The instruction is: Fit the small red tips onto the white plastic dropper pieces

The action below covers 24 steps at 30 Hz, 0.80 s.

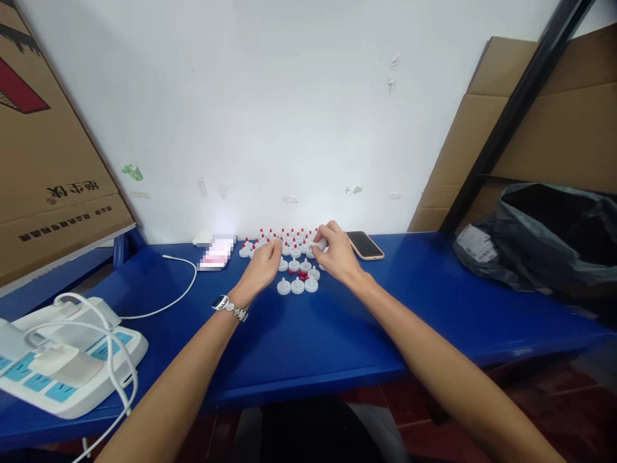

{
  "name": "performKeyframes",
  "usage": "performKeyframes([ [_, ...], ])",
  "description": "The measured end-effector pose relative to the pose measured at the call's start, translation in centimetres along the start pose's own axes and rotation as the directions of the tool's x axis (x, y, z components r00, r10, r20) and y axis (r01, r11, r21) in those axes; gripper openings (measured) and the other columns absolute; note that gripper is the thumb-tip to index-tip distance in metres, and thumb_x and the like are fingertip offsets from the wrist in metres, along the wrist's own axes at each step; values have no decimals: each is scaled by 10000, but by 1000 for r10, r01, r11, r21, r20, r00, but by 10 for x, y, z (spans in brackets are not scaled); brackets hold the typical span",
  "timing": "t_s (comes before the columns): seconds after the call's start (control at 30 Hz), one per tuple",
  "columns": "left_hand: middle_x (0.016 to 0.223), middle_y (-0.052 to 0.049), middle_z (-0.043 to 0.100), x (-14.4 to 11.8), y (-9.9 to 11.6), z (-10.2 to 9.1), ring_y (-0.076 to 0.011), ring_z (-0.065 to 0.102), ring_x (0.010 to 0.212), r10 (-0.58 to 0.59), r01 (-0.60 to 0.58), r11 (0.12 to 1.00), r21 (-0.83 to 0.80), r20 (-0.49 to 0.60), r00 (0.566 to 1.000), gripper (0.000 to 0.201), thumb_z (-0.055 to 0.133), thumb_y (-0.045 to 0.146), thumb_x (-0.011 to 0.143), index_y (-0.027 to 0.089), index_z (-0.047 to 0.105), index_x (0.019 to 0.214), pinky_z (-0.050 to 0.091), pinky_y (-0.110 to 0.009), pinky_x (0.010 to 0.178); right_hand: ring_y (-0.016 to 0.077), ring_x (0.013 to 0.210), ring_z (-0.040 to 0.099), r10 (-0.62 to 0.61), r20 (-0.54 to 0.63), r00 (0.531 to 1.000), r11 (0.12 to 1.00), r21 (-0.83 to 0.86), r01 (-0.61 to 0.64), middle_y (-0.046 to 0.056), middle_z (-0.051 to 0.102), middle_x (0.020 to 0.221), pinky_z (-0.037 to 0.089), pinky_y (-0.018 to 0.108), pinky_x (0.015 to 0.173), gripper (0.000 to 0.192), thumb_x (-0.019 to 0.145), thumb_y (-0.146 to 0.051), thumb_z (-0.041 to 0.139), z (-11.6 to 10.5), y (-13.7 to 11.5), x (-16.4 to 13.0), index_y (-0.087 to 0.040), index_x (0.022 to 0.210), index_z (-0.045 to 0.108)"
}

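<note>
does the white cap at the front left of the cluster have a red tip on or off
Off: that white cap shows a bare, pale nozzle pointing up. Loose red tips lie behind it, to the right.

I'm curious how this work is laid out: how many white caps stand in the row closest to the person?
3: a left cap, a middle cap and a right cap, side by side on the blue table. None in that row looks hidden.

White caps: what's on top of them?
Red tips on many rear caps; bare spouts on the front three. Any tops behind the left hand and right hand can't be seen.
</note>
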<state>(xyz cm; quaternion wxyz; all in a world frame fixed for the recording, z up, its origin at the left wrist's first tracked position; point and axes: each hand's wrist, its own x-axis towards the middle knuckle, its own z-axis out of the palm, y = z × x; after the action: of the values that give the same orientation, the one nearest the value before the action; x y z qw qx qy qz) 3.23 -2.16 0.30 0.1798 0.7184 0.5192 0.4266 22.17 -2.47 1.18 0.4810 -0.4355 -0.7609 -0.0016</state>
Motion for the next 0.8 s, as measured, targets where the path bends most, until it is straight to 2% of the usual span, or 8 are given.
performKeyframes([
  [0.13,699,-7,547,0,-9,1,-176,512,688,159,-190,974,121,227,961,326,352,396,968,201,484,744,378,-307,654,162,789,538,81,120,989,986,139,-98,6,571,837,428,298,737,66,750,-156,614,8,9,0,-198,779,573],
  [0.2,784,-39,600,0,-12,5,-196,539,767,211,-263,953,152,290,933,290,406,384,951,185,570,817,411,-327,720,177,862,553,79,148,986,979,175,-105,19,590,879,437,314,778,55,752,-201,650,13,10,-1,-196,790,611],
  [0.27,855,-67,630,0,-15,7,-214,557,839,237,-294,942,162,301,924,294,427,380,944,175,634,902,429,-351,776,183,893,549,88,128,988,979,173,-110,35,582,924,438,329,803,76,748,-242,683,15,9,-2,-193,793,647],
  [0.33,914,-80,645,1,-17,5,-215,572,854,224,-276,949,151,288,931,304,426,357,941,172,657,1005,444,-361,795,170,820,543,120,136,984,972,186,-144,26,582,864,439,321,767,105,752,-272,693,15,8,-3,-188,808,668],
  [0.47,1083,-87,640,-1,-15,-7,-196,598,871,235,-258,964,63,244,941,400,558,294,847,181,584,1229,474,-340,796,129,672,539,140,244,960,918,331,-218,3,644,735,431,270,667,122,790,-273,656,17,0,-4,-167,841,689],
  [0.53,1137,-82,640,-3,-10,-14,-199,602,919,276,-292,956,21,265,924,444,623,285,796,195,582,1230,480,-328,807,122,667,559,139,257,956,896,379,-232,8,679,752,431,259,658,128,801,-268,644,19,-7,-6,-164,846,703],
  [0.63,1078,-66,676,-4,-3,-24,-202,606,928,303,-323,946,20,296,906,306,623,304,810,198,639,1097,474,-326,818,124,679,589,143,258,956,875,418,-243,15,695,753,429,251,647,142,805,-277,647,22,-15,-8,-159,854,710],
  [0.8,987,-70,704,0,-10,-43,-212,630,883,160,-203,972,116,301,940,338,659,421,794,185,663,1035,476,-328,788,140,737,635,144,196,970,875,433,-218,41,718,812,441,256,656,189,836,-329,631,22,-12,-8,-158,890,689],
])
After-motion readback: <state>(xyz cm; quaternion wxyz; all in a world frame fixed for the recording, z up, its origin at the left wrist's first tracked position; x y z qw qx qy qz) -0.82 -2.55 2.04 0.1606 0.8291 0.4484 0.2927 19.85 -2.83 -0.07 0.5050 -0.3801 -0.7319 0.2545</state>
